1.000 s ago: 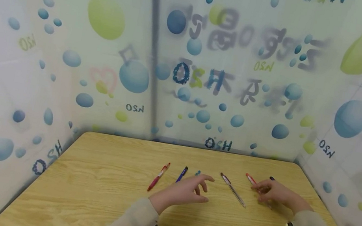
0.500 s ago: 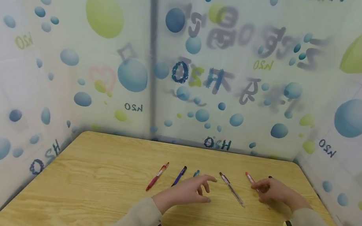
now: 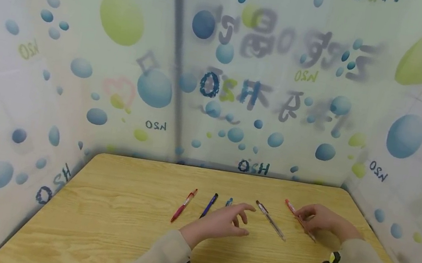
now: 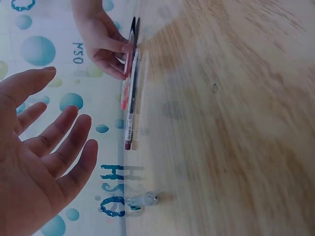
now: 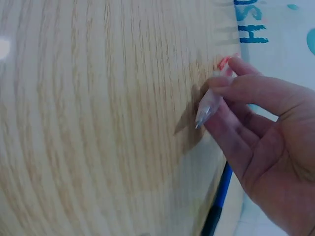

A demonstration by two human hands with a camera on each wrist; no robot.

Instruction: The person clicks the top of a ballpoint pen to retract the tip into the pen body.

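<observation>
Your hands differ: your right hand (image 3: 318,218) pinches the red-ended pen (image 5: 209,103) between thumb and fingertips, while your left hand (image 3: 221,220) has its fingers loosely spread and holds nothing. The pen in your grip is slim and straight, with a pale, see-through barrel, a bright red end and a silvery, narrow writing point. It slants over the right part of the tabletop (image 3: 95,219), red end towards the far edge, point towards you; your fingers cover its middle. A shadow falls just beside it, but you can't tell whether the point touches the wood. Near it, to the left, lies a clear pen with a dark end (image 3: 271,220). Your left hand is beside a teal pen (image 3: 229,201), partly hiding it, and a dark blue pen (image 3: 209,205); further left lies a deep red pen (image 3: 183,206).
</observation>
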